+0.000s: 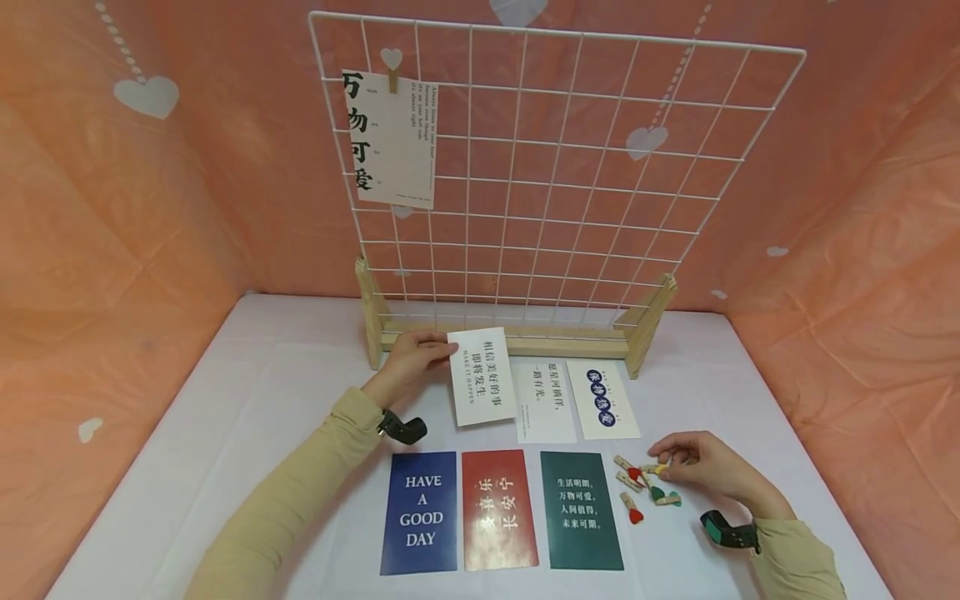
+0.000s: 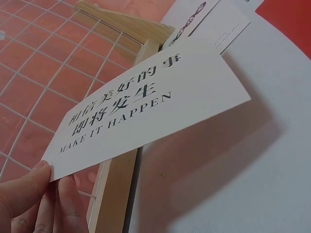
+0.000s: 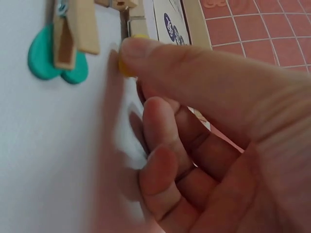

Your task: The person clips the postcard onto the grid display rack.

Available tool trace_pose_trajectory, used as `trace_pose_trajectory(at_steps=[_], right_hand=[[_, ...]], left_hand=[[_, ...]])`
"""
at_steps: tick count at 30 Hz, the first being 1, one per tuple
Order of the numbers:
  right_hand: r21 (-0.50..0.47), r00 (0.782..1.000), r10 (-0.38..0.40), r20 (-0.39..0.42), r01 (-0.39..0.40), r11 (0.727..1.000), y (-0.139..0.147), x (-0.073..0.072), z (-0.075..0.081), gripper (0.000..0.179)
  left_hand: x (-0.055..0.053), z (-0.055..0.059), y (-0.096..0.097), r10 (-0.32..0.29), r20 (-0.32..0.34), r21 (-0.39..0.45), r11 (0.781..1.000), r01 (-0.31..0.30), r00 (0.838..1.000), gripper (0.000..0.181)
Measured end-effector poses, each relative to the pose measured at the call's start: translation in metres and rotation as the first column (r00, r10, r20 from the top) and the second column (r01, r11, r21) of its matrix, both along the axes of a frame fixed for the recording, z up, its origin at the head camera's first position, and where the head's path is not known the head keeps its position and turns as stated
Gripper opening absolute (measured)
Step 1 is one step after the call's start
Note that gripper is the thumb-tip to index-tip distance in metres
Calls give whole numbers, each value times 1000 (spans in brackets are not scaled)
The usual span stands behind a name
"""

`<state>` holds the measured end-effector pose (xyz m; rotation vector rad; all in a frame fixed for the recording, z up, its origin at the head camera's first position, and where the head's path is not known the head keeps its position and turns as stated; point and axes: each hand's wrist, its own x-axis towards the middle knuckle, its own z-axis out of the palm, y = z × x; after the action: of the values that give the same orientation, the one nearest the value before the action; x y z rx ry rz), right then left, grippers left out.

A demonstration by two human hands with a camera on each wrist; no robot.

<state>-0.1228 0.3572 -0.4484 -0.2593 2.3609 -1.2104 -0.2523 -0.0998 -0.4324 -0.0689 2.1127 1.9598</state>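
Note:
My left hand (image 1: 405, 367) pinches a white card (image 1: 480, 392) by one corner, thumb on its printed face. The left wrist view shows that card (image 2: 126, 116) tilted and raised off the table, with "MAKE IT HAPPEN" below Chinese characters. Over at the right, my right hand (image 1: 705, 468) is at a small pile of wooden clothespins (image 1: 628, 482) with heart decorations. Its thumb and index finger pinch a clothespin with a yellow heart (image 3: 125, 68), partly hidden by the thumb. A clothespin with a green heart (image 3: 43, 56) lies beside it.
A white wire grid (image 1: 555, 167) stands in a wooden base (image 1: 562, 343) at the back. One card (image 1: 401, 142) hangs there from a heart clothespin (image 1: 392, 75). Two white cards (image 1: 546, 421) lie before the base; blue (image 1: 420, 512), red (image 1: 500, 508) and green (image 1: 582, 554) cards lie nearer.

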Motion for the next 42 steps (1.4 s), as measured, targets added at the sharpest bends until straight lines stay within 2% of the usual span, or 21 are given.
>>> trace_pose_trajectory(at_steps=[6, 12, 20, 23, 29, 39, 42], right_hand=[[8, 1000, -5, 0, 5, 1000, 1, 0, 0, 30], [12, 1000, -7, -3, 7, 1000, 1, 0, -1, 29], [25, 999, 6, -44, -5, 1000, 4, 0, 0, 22], [13, 999, 5, -35, -5, 1000, 5, 0, 0, 21], [1, 1000, -18, 8, 18, 1000, 5, -2, 1, 23], [26, 994, -105, -11, 105, 994, -1, -10, 4, 28], [20, 995, -96, -34, 97, 995, -7, -15, 7, 29]], left_hand=[[-1, 2, 2, -19, -14, 3, 1000, 19, 1000, 37], [-1, 5, 4, -28, -15, 50, 998, 28, 999, 35], [-2, 5, 1, -7, -6, 63, 998, 8, 1000, 36], [-2, 7, 0, 1, -8, 78, 997, -1, 1000, 37], [-1, 14, -3, 5, -45, 127, 992, 1, 999, 38], [4, 25, -2, 15, -72, 180, 984, -2, 997, 36], [7, 29, -1, 26, -70, 171, 985, -13, 997, 34]])
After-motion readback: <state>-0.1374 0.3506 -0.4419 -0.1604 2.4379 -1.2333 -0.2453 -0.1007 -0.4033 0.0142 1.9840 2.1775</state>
